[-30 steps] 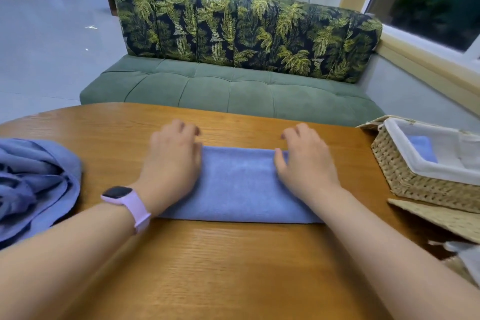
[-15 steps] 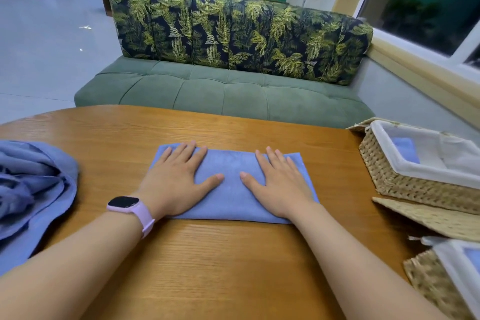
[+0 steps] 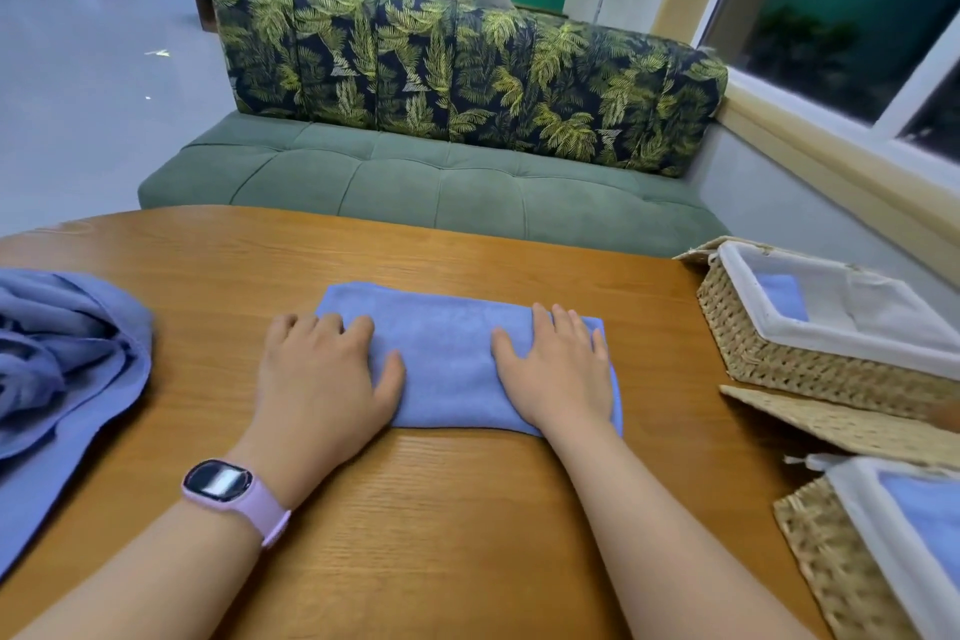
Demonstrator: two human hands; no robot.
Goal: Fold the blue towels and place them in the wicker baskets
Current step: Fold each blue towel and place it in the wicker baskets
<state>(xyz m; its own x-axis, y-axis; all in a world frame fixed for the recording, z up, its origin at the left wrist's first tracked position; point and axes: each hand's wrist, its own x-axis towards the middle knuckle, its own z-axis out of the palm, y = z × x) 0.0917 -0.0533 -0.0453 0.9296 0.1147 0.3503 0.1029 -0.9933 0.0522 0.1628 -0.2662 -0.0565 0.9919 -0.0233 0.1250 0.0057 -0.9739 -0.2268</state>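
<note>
Towel (image 3: 447, 353) lies mid-table (image 3: 467, 509), folded to a long strip; judged one fold short of basket size. Both hands are laid flat on it, fingers relaxed, nothing gripped: left hand (image 3: 324, 374) at its left end, right hand (image 3: 558, 369) at its right. Blue cloth is seen in far basket (image 3: 810, 364) and near basket (image 3: 831, 561). Unfolded pile (image 3: 57, 359) remains at left. Towel nap soft, matte; baskets coarse weave, white-lined; table smooth wood.

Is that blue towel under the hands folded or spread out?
Folded: the blue towel lies as a thick, narrow strip with a rounded near edge, both hands pressing it.
</note>
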